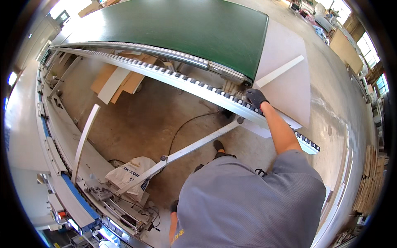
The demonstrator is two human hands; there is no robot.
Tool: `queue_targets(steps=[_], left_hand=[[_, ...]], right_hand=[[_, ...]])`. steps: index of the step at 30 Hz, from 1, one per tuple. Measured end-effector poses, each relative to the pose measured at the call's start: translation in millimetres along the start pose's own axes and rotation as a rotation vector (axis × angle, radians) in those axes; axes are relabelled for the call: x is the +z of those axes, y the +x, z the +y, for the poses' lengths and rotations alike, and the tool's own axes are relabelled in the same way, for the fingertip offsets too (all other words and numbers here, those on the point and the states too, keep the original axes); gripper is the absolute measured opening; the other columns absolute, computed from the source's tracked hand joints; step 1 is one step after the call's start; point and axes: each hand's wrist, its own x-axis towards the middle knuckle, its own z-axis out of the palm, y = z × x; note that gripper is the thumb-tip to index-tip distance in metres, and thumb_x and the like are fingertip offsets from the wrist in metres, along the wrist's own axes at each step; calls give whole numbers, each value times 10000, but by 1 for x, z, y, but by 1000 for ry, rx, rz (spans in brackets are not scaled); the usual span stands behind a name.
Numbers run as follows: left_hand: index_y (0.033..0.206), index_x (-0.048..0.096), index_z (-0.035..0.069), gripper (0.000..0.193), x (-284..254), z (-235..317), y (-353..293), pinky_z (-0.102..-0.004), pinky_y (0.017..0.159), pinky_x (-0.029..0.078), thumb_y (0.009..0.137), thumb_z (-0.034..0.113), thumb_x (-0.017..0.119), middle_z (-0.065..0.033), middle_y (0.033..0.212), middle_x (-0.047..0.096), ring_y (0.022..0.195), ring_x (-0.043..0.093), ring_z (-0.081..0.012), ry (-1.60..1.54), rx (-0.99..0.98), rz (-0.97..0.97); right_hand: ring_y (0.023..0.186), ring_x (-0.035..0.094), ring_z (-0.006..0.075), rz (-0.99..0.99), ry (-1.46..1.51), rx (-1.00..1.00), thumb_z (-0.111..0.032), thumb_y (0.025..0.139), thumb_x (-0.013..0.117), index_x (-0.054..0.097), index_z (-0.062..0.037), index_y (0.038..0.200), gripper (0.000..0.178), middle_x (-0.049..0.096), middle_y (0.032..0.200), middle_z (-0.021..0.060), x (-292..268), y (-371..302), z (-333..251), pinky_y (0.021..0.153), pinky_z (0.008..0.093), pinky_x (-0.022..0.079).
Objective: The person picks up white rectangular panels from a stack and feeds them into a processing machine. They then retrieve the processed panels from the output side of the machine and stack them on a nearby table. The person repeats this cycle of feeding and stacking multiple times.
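My right hand (257,97), in a dark glove, reaches forward to the rail of small dark rollers (182,79), beside the near right corner of the green belt conveyor (173,29). Its fingers are curled, and what they grip, if anything, is hidden under the glove. Just past the knuckles is the lower end of a white strip (281,71), which slants across a large pale sheet (289,93). My left hand (174,206), also gloved, hangs low at my side. My body covers part of it, and its fingers cannot be made out.
A slanted metal brace (198,142) runs from the roller rail to the machine frame at lower left, above a white printed sack (131,175). A second pale strip (84,140) stands at the left. Cardboard pieces (118,80) lie under the conveyor. A black cable (182,126) crosses the floor.
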Motion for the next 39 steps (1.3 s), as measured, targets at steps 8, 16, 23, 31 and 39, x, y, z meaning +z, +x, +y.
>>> queue_targets(steps=[8,16,23,31,39], left_hand=[[848,670,95,231,-55,37,25,-434,865,484,856,293,550,-112,958,636,1024,575,-328,500,467,83],[1176,593,-16,322,-232,315,113,-293,716,526,913,170,593,-92,951,639,802,628,-169,-1009,-186,113],[1297,511,-45,391,-377,517,148,-287,788,539,959,142,572,-128,1072,656,907,650,-165,-1247,173,93],[1427,321,33,579,-395,630,198,-395,917,537,943,161,611,-128,1263,537,1061,607,-226,-1410,412,-344],[1264,401,63,439,-443,587,163,-367,626,615,893,47,636,-156,1066,572,806,666,-224,-1314,380,126]], right_hand=[[1088,622,350,-205,-299,387,-223,827,569,248,-145,1510,759,628,1200,204,-24,47,102,906,448,497],[1036,646,336,-339,-455,230,-80,824,533,288,-202,1503,732,635,1192,181,-32,118,178,849,459,516],[855,687,329,-374,-428,-168,-373,596,792,693,-108,968,467,709,880,145,-54,120,183,766,447,533],[778,683,342,-174,105,-478,-454,743,738,563,-137,1283,650,695,882,161,-119,17,-28,708,446,536],[653,627,178,-9,972,-113,-261,943,550,656,-50,949,237,703,917,110,-66,-22,67,635,299,514]])
